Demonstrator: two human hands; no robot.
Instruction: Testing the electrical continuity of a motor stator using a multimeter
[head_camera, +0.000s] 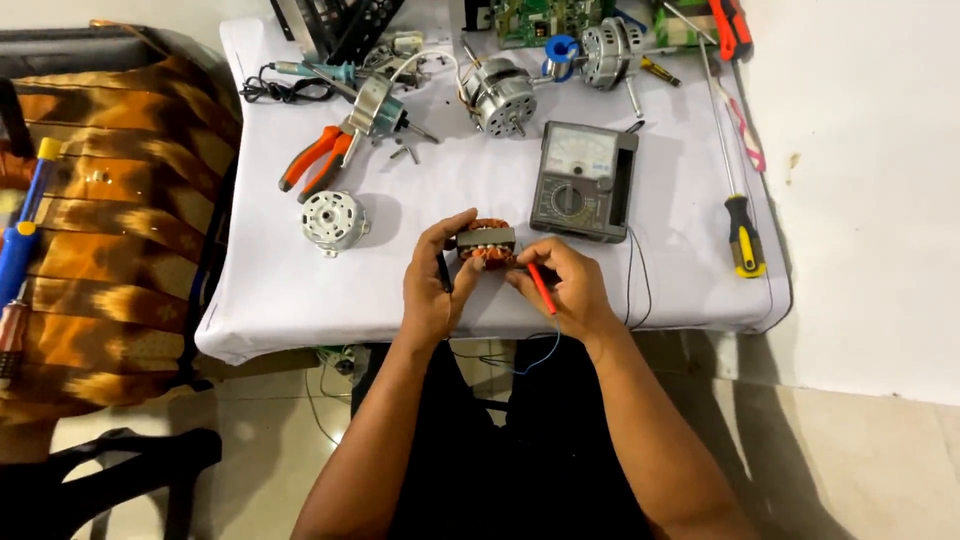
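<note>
A small motor stator (487, 243) with copper windings rests on the white table (300, 290) near its front edge. My left hand (432, 285) grips a black test probe and touches the stator's left side. My right hand (562, 285) holds a red test probe (541, 288) with its tip at the stator's right side. Just behind sits a grey analog multimeter (582, 182), its thin leads running off the table's front edge.
A round silver motor cap (334, 221) lies left of my hands, orange-handled pliers (318, 158) behind it. Two motors (500, 95), a soldering iron (305, 72) and circuit boards crowd the back. A yellow-handled screwdriver (743, 230) lies at the right. A patterned cloth (110, 200) covers furniture on the left.
</note>
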